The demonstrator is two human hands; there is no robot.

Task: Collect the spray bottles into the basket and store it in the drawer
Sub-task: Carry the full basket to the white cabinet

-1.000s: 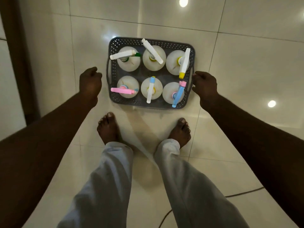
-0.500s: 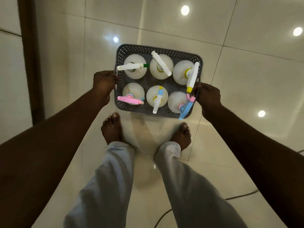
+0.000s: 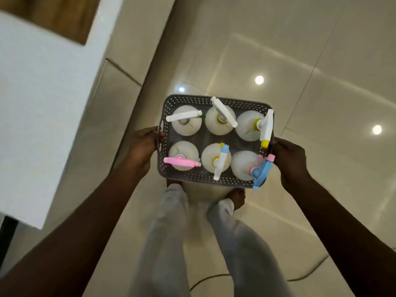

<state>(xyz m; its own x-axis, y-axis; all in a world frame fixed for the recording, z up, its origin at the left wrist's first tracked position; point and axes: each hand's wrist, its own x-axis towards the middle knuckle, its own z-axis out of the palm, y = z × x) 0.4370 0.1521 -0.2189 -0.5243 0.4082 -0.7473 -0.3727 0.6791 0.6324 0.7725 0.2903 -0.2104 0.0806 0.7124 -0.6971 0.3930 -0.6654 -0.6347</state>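
A grey perforated basket (image 3: pixel 192 100) hangs in the air above my feet, held level. Several white spray bottles (image 3: pixel 218 120) stand upright in it in two rows, with white, pink, blue and yellow trigger heads. My left hand (image 3: pixel 142 147) grips the basket's left handle. On the opposite side, my right hand (image 3: pixel 288 158) is closed over the right rim, beside a blue trigger head (image 3: pixel 262 173) that sticks out past the edge. No drawer is in sight.
A white cabinet or counter block (image 3: pixel 42 108) with a wooden top stands at the left, its base meeting the glossy tiled floor (image 3: pixel 321 61). A thin dark cable (image 3: pixel 300 278) lies on the floor behind my legs.
Both hands closed on the basket's sides and lifted it off the floor. My view has swung left, bringing the white cabinet into sight.
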